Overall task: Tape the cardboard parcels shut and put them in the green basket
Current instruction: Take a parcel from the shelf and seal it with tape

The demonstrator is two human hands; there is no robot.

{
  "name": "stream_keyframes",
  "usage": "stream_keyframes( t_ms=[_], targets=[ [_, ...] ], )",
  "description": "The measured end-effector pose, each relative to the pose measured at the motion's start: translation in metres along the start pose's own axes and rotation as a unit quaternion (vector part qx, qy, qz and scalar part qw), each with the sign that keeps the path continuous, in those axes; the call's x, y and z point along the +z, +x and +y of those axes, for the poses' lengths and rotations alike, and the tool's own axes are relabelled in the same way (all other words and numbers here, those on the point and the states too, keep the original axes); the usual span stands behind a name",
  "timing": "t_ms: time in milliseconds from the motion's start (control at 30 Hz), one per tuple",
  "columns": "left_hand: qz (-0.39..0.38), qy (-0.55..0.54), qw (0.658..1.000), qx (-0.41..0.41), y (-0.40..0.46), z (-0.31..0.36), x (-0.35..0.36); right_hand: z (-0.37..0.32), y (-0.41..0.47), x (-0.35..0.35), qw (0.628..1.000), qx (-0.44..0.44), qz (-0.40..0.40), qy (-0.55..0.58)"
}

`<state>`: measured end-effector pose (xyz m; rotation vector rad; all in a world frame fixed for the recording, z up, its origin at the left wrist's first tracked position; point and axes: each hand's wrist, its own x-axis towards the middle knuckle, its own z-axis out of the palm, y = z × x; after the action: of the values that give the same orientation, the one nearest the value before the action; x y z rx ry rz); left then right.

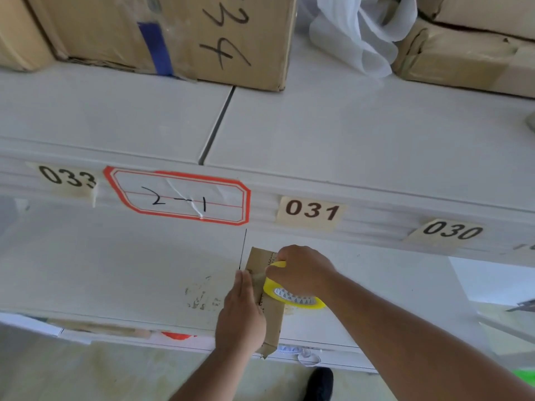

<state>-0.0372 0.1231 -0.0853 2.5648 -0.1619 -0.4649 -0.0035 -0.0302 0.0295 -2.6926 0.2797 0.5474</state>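
We're looking down on white shelving, and the upper shelf (347, 125) carries the big stuff: a large carton (173, 39) marked in black pen on the far left, a taped brown bundle (463, 56) on the far right, and crumpled clear plastic (356, 33) between them. Along that shelf's front edge run number tags and a red-bordered label (179, 198).

Below it is our worktop (115, 270), white and scuffed with a smudge of grime just left of the hands. On it lies the one cardboard parcel (260, 261) we can see, long and narrow, its near end reaching out over the worktop's front edge.

Our left hand (240, 316) lies along the parcel's left side, fingers straight and pressing down, apparently smoothing the tape end onto the card. Our right hand (301, 270) is curled over the yellow tape roll (292, 298), gripping it where it sits on the parcel's right side, with a short strip drawn across towards the left fingertips.

So we judge the taping is in hand but not finished: the strip is not yet cut, and the parcel has not gone anywhere. A sliver of bright green (524, 374) shows at the near right corner; whether that is the basket, we cannot tell. A dark shoe (320, 383) stands on the pale floor (86, 371) below.
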Motion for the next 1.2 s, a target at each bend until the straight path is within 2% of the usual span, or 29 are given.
stream_keyframes(
  t_ms=[200, 400, 600, 1067, 1167, 1200],
  targets=[
    [0.032, 0.014, 0.999, 0.016, -0.003, -0.006, 0.008, 0.003, 0.0, 0.001, 1.0, -0.01, -0.002, 0.006],
    [0.009, 0.057, 0.998, 0.013, -0.004, -0.004, 0.008, 0.011, -0.004, -0.002, 0.999, -0.03, -0.026, 0.004],
    [0.0, 0.078, 0.997, 0.008, -0.005, -0.001, 0.006, 0.048, -0.016, 0.002, 0.991, 0.001, 0.0, -0.131],
    [-0.005, 0.089, 0.996, 0.009, -0.002, 0.0, 0.009, 0.074, 0.005, 0.049, 0.993, 0.061, -0.014, -0.101],
    [0.011, 0.106, 0.994, 0.013, -0.002, -0.004, 0.011, 0.075, 0.006, 0.054, 0.995, 0.066, -0.012, -0.078],
    [0.028, 0.127, 0.991, 0.037, -0.004, -0.004, 0.013, 0.076, 0.006, 0.055, 0.995, 0.067, -0.013, -0.076]
  ],
)
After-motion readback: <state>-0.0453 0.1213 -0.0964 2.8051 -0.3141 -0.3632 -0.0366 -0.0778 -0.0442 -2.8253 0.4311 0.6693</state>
